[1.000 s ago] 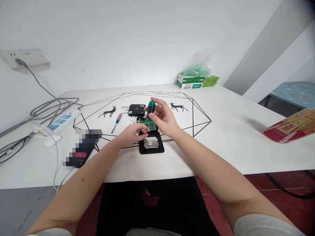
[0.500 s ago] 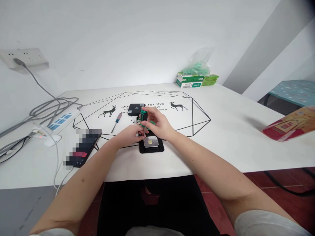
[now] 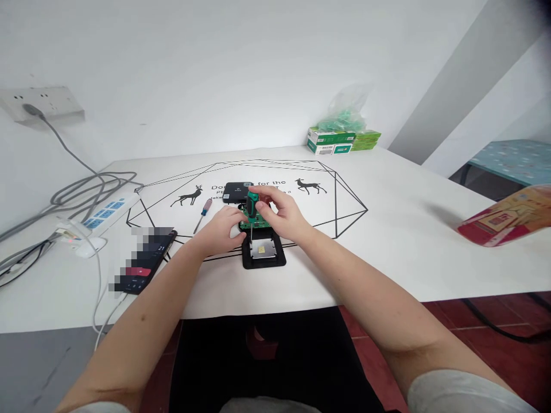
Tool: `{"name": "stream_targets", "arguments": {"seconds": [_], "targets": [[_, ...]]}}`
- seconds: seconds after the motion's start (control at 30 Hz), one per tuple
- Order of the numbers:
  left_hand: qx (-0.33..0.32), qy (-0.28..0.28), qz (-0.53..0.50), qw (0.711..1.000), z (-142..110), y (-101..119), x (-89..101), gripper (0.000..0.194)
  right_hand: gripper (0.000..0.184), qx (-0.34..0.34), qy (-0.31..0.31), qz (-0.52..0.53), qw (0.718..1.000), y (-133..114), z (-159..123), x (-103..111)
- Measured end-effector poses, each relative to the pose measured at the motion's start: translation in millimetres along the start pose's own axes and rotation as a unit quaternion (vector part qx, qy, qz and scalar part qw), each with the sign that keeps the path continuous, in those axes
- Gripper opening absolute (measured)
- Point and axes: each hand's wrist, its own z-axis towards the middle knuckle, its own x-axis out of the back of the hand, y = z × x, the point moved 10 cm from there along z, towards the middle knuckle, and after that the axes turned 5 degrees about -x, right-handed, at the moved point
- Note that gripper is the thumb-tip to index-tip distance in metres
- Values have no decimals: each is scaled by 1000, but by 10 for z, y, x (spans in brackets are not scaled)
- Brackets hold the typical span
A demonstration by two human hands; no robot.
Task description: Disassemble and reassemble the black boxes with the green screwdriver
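In the head view, my right hand (image 3: pixel 282 212) is closed around the green-and-black handle of a screwdriver (image 3: pixel 252 205). The screwdriver stands upright, its thin shaft pointing down at the left part of an opened black electronic device (image 3: pixel 282 261). A green circuit board (image 3: pixel 262 223) shows at the far part of the device, and a silver metal plate (image 3: pixel 267 249) with a small yellowish square lies at the near part. My left hand (image 3: pixel 221 230) grips the device's left edge with bent fingers, the thumb close to the screwdriver shaft. Some fingertips are hidden.
A black cover-like piece (image 3: pixel 233 190) lies behind the device. Left of it is a second screwdriver (image 3: pixel 204 213). A phone (image 3: pixel 161 249), a power strip (image 3: pixel 112 209) and grey cables (image 3: pixel 81 186) lie at left. Green boxes (image 3: pixel 331 140) stand at the back, a red-and-yellow package (image 3: pixel 503 218) at right.
The fingers of my left hand have drawn back left from the screwdriver shaft to the device's edge. My right hand and the screwdriver shifted slightly, and more of the circuit board shows.
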Motion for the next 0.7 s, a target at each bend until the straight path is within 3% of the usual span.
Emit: {"name": "stream_targets", "arguments": {"seconds": [0.17,0.3,0.43,0.53,0.7], "targets": [[36,-54,38,997,-57,-137,-91,58,31,-17,35,13,999,72,27,48],[70,-94,41,992,-98,-211,-197,77,41,-73,41,79,993,179,-2,11],[71,-101,43,991,-93,-212,-236,78,43,-94,55,88,990,198,-58,-15],[66,-90,31,993,-95,-229,-241,73,33,-57,74,57,994,102,-82,19],[54,-59,1,997,-105,-227,-207,61,19,-5,45,54,997,-17,-75,-10]]}}
